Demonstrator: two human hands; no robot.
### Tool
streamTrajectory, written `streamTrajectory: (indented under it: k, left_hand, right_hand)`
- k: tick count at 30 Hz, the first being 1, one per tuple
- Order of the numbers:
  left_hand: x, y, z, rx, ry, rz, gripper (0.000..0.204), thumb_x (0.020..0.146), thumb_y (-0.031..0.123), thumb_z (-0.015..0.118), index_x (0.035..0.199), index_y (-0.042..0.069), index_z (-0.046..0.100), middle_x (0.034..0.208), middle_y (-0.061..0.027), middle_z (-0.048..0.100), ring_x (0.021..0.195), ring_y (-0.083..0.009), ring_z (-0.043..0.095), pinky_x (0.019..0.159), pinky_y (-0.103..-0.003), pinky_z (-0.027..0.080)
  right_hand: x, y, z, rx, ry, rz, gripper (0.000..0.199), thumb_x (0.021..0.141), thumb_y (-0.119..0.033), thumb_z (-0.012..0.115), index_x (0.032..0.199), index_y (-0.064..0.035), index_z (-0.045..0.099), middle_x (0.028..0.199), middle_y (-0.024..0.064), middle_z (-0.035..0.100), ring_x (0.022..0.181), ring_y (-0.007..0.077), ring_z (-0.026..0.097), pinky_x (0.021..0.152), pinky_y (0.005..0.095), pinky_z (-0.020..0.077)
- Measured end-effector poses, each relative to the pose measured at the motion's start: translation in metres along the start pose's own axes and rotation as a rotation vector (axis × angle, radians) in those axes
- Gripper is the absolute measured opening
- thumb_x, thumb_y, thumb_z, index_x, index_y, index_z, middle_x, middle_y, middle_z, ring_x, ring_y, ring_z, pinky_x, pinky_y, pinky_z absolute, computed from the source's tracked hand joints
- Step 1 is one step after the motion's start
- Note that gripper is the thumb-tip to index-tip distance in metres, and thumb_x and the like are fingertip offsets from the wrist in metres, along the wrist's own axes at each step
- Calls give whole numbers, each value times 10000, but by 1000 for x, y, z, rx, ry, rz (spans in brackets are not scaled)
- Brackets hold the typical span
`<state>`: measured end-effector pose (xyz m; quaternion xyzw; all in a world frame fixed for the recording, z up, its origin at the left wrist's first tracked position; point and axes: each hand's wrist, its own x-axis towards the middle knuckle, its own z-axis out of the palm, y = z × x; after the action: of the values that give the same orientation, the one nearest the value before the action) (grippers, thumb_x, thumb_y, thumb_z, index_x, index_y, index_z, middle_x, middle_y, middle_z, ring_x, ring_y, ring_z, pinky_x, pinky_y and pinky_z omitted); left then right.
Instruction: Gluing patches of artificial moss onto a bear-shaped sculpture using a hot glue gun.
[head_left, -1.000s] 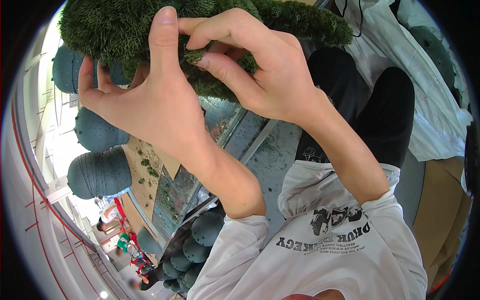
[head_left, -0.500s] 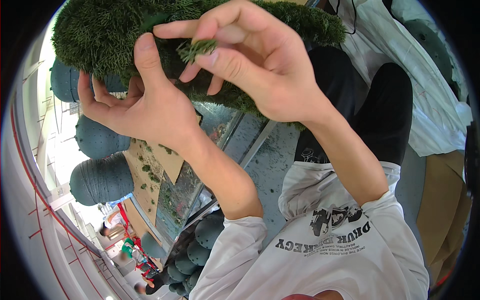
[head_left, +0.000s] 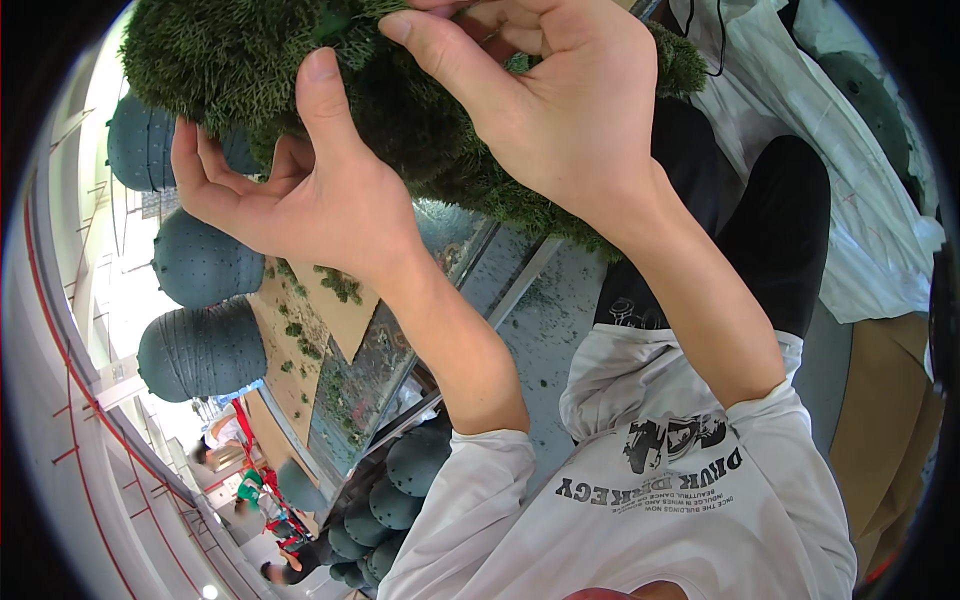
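The right hand point(head_left: 575, 120) has risen to the greenery point(head_left: 230, 70) over the table point(head_left: 375, 375) — pinch narrow, cannot tell if on the sprig, likely brought there; the left hand point(head_left: 315, 205) spreads wide at the greenery's edge.

Loose white T-shirt point(head_left: 620, 550), elbow-length sleeves point(head_left: 475, 485), black chest print point(head_left: 677, 447); black trousers point(head_left: 770, 235), small white line drawing point(head_left: 628, 312)

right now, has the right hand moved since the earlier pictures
Yes: judged against the white sheet, the right hand has moved up the picture, away from the person's body, its thumb tip clearly higher.
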<state>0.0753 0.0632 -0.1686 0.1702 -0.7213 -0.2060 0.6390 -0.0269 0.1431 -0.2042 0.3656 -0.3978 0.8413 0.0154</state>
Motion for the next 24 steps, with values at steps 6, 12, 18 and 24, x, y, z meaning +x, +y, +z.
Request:
streamTrajectory:
  k: [6, 12, 18, 24]
  left_hand:
    - [2, -3, 3, -54, 11, 38, 805, 781, 72, 911, 1384, -8, 383, 1353, -226, 469, 950, -275, 700, 655, -281, 631]
    - [1, 4, 3, -6, -2, -42, 804, 770, 56, 914, 1369, -19, 383, 1351, -221, 465, 956, -277, 699, 677, -277, 634]
    - [2, 2, 3, -52, 4, -12, 794, 768, 45, 912, 1360, -22, 388, 1344, -219, 467, 945, -270, 699, 670, -270, 633]
    - [1, 2, 2, -16, 9, -17, 786, 766, 41, 912, 1354, -24, 394, 1343, -217, 470, 929, -261, 699, 634, -259, 609]
  right_hand:
    - [4, 18, 2, -195, -3, -404, 98, 894, -7, 748, 950, 6, 669, 784, 102, 636, 589, 135, 623, 544, 249, 481]
    - [2, 1, 7, -30, -3, -8, 83, 931, -5, 724, 920, 30, 649, 693, 41, 628, 600, 29, 573, 530, 212, 448]
    - [6, 1, 8, 33, 12, -1, 92, 940, 8, 710, 893, 32, 634, 693, 18, 631, 622, 10, 557, 524, 206, 433]
    - [9, -9, 4, -231, -19, -280, 100, 876, 26, 743, 866, 12, 644, 674, 86, 611, 543, 128, 602, 517, 244, 461]
